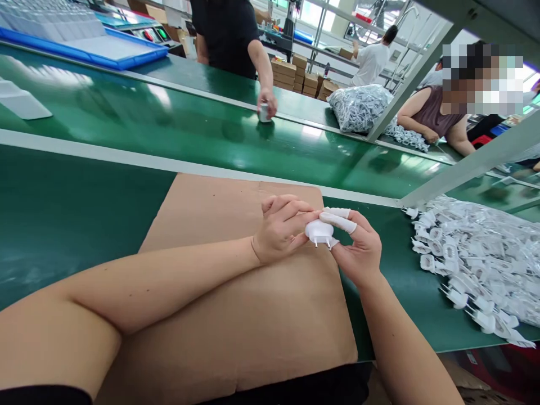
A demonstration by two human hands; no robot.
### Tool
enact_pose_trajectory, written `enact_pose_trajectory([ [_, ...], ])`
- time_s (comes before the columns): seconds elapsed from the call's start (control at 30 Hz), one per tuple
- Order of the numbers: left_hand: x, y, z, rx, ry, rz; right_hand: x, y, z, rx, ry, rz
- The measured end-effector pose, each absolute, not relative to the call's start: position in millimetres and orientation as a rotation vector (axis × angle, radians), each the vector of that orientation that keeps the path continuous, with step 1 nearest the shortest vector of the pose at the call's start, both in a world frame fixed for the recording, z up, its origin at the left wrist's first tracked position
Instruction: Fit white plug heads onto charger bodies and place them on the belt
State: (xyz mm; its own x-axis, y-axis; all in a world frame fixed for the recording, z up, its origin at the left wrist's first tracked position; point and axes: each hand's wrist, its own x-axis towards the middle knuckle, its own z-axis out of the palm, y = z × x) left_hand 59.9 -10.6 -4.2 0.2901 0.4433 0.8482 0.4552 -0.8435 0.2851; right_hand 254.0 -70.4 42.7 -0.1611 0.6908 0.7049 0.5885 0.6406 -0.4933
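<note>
The left grip [280, 229] and right grip [358, 247] pinch a white plug [319, 230], which finger covers [342, 222], if slick, could let slip.

No text, label, brand or number can be read. On the white two-pin plug piece [319, 232] no lettering can be made out (it shows small here), nor on the cardboard sheet [253, 315]. Any print on the stacked cartons [283, 74] or beside the red and green buttons [162, 34] is too small or blurred to tell.
</note>
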Motion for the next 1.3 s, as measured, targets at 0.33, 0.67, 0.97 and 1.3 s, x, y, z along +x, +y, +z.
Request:
enact_pose_trajectory([
  [0.33, 61, -12, -4, -2.539, -0.888, -1.705, 252, -72, 42, -1.079, -1.778, 0.148],
  [0.67, 62, -18, 2, -2.607, -0.967, -1.652, 250, -72, 42, -1.051, -1.665, 0.358],
  [0.97, 63, -21, 6, -2.555, -0.881, -1.716, 250, -72, 42, -1.053, -1.636, 0.427],
  [1.3, 62, -18, 2, -2.677, -0.928, -1.655, 248, -73, 46, -1.100, -1.606, 0.468],
])
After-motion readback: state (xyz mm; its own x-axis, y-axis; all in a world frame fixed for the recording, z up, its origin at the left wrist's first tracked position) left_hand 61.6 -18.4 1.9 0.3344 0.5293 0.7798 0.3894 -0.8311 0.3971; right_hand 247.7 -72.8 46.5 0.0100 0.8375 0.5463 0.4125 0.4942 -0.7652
